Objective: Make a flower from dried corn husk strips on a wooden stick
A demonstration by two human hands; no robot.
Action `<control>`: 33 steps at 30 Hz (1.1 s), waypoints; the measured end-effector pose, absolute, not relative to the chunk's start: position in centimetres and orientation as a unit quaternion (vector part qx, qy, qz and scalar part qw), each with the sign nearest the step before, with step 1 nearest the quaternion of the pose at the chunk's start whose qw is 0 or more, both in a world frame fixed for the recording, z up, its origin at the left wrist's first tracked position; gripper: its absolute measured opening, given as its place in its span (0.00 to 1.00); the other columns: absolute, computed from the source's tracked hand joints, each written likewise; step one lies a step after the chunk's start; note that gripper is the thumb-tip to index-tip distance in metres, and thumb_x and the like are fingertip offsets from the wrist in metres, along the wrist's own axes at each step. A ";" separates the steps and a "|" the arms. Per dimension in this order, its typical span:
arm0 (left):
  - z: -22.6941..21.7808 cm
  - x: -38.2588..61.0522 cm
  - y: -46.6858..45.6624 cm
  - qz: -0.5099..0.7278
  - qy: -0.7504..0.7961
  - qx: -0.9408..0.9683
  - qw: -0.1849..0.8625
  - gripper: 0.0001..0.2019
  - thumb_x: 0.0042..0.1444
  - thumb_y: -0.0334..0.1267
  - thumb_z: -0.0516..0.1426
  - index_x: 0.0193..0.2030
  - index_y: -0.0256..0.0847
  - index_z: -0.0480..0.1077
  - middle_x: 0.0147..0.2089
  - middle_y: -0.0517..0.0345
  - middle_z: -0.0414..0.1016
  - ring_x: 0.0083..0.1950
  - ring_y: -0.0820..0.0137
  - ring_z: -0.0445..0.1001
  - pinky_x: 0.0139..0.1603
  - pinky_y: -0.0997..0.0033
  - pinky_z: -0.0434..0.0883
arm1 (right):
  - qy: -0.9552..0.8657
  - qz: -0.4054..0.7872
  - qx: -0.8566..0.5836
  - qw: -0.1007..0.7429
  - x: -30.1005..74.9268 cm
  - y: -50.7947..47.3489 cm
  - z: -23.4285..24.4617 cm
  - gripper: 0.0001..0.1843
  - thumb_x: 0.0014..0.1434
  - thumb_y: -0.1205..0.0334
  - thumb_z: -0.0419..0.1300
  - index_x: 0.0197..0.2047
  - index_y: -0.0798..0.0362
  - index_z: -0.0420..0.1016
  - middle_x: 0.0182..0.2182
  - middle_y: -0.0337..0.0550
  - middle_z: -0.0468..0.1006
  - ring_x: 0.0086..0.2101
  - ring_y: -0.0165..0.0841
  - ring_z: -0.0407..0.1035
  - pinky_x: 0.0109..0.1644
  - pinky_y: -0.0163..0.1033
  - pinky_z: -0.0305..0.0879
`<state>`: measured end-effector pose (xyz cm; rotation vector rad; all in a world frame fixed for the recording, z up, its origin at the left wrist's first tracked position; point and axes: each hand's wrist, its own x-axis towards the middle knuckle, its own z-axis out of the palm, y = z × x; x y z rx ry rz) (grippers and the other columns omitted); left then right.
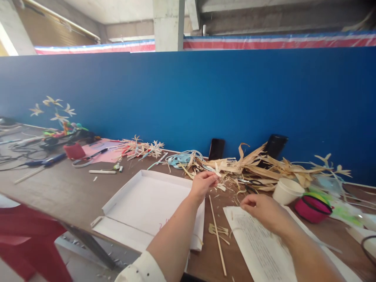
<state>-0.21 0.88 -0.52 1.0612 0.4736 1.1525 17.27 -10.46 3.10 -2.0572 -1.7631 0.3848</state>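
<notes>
My left hand is closed in a pinch over the right edge of the open white box. At its fingertips is a small pale piece of husk, its shape hard to make out against the pile behind. My right hand is closed, fingers curled together, above the printed sheets; whatever lies between them is hidden. Scissors with dark handles rest just beyond it. A thin wooden stick and cut husk scraps lie on the table between my arms.
Dried husks heap along the blue partition, with two dark phones leaning there. A white cup and a pink round case stand right. Husk flowers and a red stool are left.
</notes>
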 end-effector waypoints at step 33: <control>-2.0 0.1 1.6 0.531 0.216 0.377 0.727 0.14 0.37 0.41 0.65 0.28 0.31 0.71 0.25 0.55 0.71 0.22 0.81 0.63 0.22 0.81 0.59 | -0.526 0.037 -0.662 0.533 13.1 -4.8 1.5 0.11 0.50 0.54 0.58 0.35 0.50 0.73 0.26 0.41 0.76 0.24 0.34 0.68 0.31 0.39 0.63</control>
